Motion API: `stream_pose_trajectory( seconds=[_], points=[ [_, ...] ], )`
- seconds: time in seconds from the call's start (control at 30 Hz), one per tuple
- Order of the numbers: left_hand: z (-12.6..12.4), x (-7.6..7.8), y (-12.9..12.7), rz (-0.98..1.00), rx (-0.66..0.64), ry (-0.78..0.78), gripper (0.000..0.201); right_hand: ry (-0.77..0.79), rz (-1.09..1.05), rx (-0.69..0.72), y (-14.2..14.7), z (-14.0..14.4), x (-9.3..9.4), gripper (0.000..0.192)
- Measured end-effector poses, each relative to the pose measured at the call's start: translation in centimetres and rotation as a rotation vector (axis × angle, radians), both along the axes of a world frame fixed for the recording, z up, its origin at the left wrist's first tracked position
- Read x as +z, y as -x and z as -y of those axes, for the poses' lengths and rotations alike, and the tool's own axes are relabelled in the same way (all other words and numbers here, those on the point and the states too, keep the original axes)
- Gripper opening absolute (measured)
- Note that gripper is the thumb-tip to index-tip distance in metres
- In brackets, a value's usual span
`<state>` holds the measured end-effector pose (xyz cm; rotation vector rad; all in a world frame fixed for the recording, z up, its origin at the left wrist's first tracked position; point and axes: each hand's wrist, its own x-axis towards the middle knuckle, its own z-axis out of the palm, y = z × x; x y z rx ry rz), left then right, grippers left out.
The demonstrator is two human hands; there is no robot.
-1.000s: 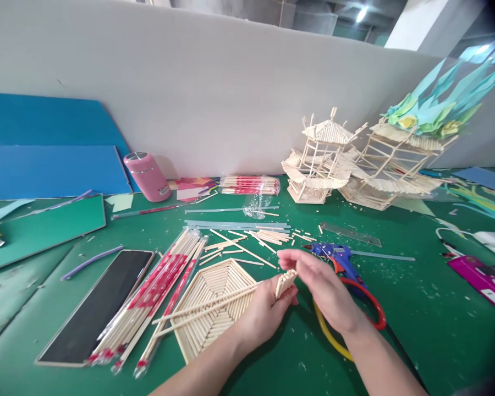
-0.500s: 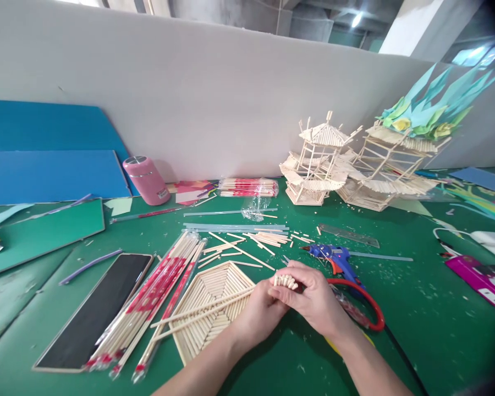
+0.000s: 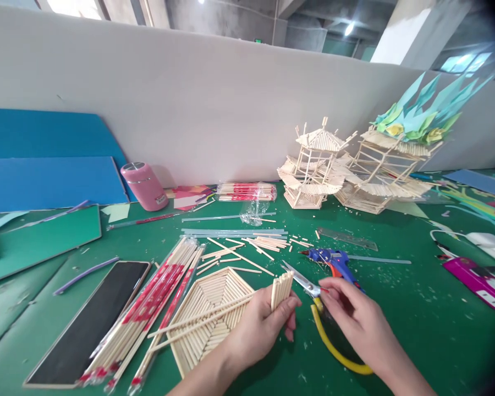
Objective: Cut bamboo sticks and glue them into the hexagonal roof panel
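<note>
Upright, short stick bundle pinched in left hand, fingers pressed together around its lower end, just right of hexagonal stick panel on green counter. Right hand right of bundle, fingers curled on scissors at the handles, blades pointing toward panel. Blue glue gun behind scissors. Wrapped chopsticks left of panel.
</note>
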<state>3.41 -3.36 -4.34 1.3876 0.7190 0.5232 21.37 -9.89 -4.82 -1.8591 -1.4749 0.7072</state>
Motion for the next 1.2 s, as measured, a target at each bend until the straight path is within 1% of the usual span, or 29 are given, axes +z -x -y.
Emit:
stream_pose_trajectory(
  seconds=[0.07,0.13,0.2,0.27,0.4,0.5,0.6,0.67,0.73,0.8,0.9,0.97,1.03,1.1,1.13,1.2],
  points=[
    [0.5,0.3,0.3,0.025,0.037,0.11,0.028,0.016,0.184,-0.024,-1.5,1.6,-1.2,0.021],
    [0.9,0.6,0.7,0.063,0.078,0.194,0.029,-0.005,0.366,-0.045,-2.5,2.9,-2.5,0.024],
    [1.2,0.8,1.0,0.102,0.11,0.242,0.031,-0.017,0.5,-0.04,-3.0,3.7,-3.4,0.031],
    [1.4,0.9,1.3,0.127,0.122,0.261,0.032,-0.008,0.604,-0.009,-3.0,3.9,-4.1,0.038],
    [1.6,1.4,1.7,0.125,0.111,0.283,0.033,0.039,0.734,0.011,-2.4,3.0,-4.3,0.047],
    [1.6,1.7,1.9,0.076,0.127,0.295,0.033,0.071,0.729,-0.011,-2.2,2.3,-3.7,0.046],
    [1.3,1.8,2.2,0.034,0.139,0.303,0.034,0.083,0.642,-0.067,-2.2,2.1,-2.4,0.042],
    [1.1,1.7,2.4,0.041,0.145,0.314,0.034,0.088,0.497,-0.101,-2.1,2.2,-1.3,0.041],
    [0.9,1.6,2.6,0.076,0.172,0.354,0.032,0.072,0.28,-0.119,-1.7,2.3,-0.4,0.045],
    [0.8,1.6,2.6,0.134,0.204,0.424,0.029,0.032,0.019,-0.12,-1.0,2.3,0.2,0.048],
    [0.9,1.5,2.5,0.227,0.226,0.521,0.029,-0.007,-0.35,-0.134,0.9,1.6,1.0,0.046],
    [0.9,1.4,2.4,0.266,0.224,0.541,0.028,-0.037,-0.487,-0.187,2.5,0.8,1.6,0.044],
    [1.1,1.3,2.4,0.283,0.218,0.517,0.027,-0.079,-0.528,-0.223,4.0,0.0,2.2,0.042],
    [1.1,1.2,2.2,0.271,0.203,0.448,0.027,-0.1,-0.528,-0.191,4.9,-0.7,2.7,0.04],
    [1.0,1.2,2.1,0.251,0.193,0.393,0.028,-0.112,-0.528,-0.163,5.2,-1.0,3.0,0.039],
    [0.8,1.2,1.6,0.189,0.17,0.237,0.029,-0.155,-0.536,-0.144,5.2,-1.5,3.3,0.038]
  ],
)
